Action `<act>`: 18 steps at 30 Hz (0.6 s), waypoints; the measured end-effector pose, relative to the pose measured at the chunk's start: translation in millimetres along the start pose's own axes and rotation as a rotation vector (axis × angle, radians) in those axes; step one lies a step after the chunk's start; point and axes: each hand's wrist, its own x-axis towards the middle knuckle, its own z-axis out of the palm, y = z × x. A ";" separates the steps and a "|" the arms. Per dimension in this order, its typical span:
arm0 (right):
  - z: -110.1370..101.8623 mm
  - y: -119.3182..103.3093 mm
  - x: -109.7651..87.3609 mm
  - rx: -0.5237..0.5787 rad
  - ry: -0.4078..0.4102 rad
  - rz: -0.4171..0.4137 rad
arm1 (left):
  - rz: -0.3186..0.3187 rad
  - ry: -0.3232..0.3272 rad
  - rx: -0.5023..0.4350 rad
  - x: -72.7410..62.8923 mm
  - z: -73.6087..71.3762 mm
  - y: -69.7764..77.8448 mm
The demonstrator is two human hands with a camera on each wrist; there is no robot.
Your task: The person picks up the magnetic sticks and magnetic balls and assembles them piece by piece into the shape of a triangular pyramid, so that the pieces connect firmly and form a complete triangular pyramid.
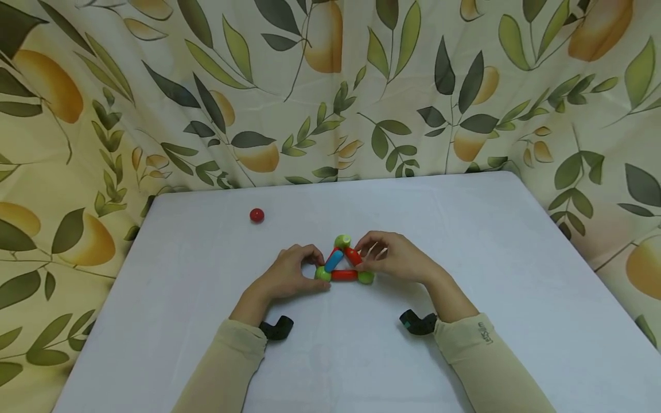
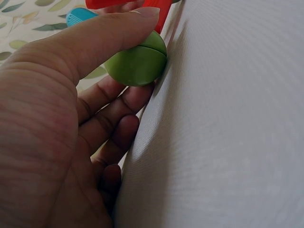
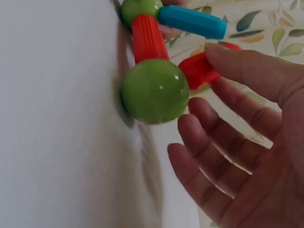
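Several magnetic-looking rods and green balls form a triangle on the table in the head view. My left hand (image 1: 290, 276) pinches the left green ball (image 1: 322, 275) between thumb and fingers; in the left wrist view that ball (image 2: 137, 65) sits right at the cloth. A blue rod (image 1: 333, 261) slants up from it, its other end free in the right wrist view. A red rod (image 1: 344, 276) joins the left ball to the right green ball (image 1: 365, 278). Thumb and index finger of my right hand (image 1: 396, 256) pinch another red rod (image 3: 198, 70) beside the right ball. The back green ball (image 1: 342, 241) tops the triangle.
A lone red ball (image 1: 256, 215) lies toward the back left of the white-covered table (image 1: 196, 298). Black wrist devices (image 1: 277, 328) sit at both cuffs. A leaf-and-fruit patterned curtain (image 1: 310, 115) hangs behind the table and along its sides.
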 end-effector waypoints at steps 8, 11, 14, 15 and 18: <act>1.0 8.0 0.7 0.009 -0.165 0.054 | 0.001 0.014 0.000 -0.8 0.7 -1.4; 2.7 10.5 1.1 0.012 -0.153 0.057 | -0.011 0.018 -0.001 -0.3 1.8 -1.5; 4.1 14.5 1.0 0.018 -0.138 0.064 | -0.022 0.024 -0.005 -0.4 3.1 -0.7; 4.4 16.2 0.9 0.024 -0.133 0.064 | -0.025 0.026 -0.006 -0.8 3.4 -0.3; 4.7 22.0 1.6 0.041 -0.113 0.054 | -0.027 0.032 -0.004 -0.7 3.4 1.3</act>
